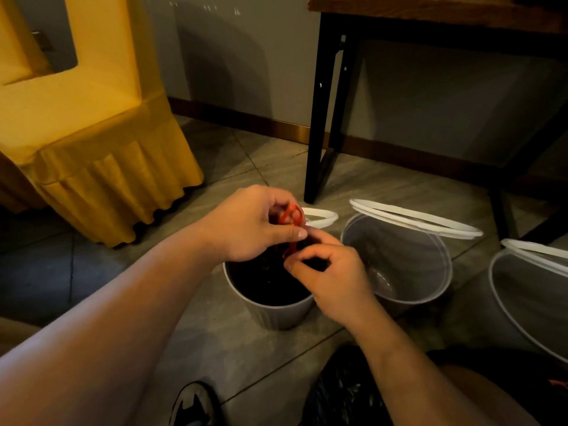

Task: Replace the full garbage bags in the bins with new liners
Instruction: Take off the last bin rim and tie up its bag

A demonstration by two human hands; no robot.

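Beside a chair draped in a yellow skirted cover (101,142), I am watching two bare hands working close together over a small grey bin (276,315) on the tiled floor. The left hand (255,224) is pinching the looped top of a red drawstring (290,221) between thumb and curled fingers. The right hand (335,278), lower and nearer the camera, is pinching the strand just below it, so both hands are clamped on the same cord, nearly touching.

The full black garbage bag (267,281) is sitting inside the grey bin, directly beneath the hands. The drawstring is running roughly upright from the bag's mouth to the fingers. I am judging that the bag is being tied off and that the lift out will go straight up. The left hand is already holding the higher end of the cord.

A white ring (322,218) is lying on the floor just behind the hands. Further right, two translucent bins are standing without liners: a middle bin (430,290) with a white hoop (415,218) tilted across its rim, and a right-edge bin (522,302), partly cut off, carrying another hoop (534,245). A black-legged table (322,103) is standing behind them.

I am finding no brand, label or readable writing anywhere in view.
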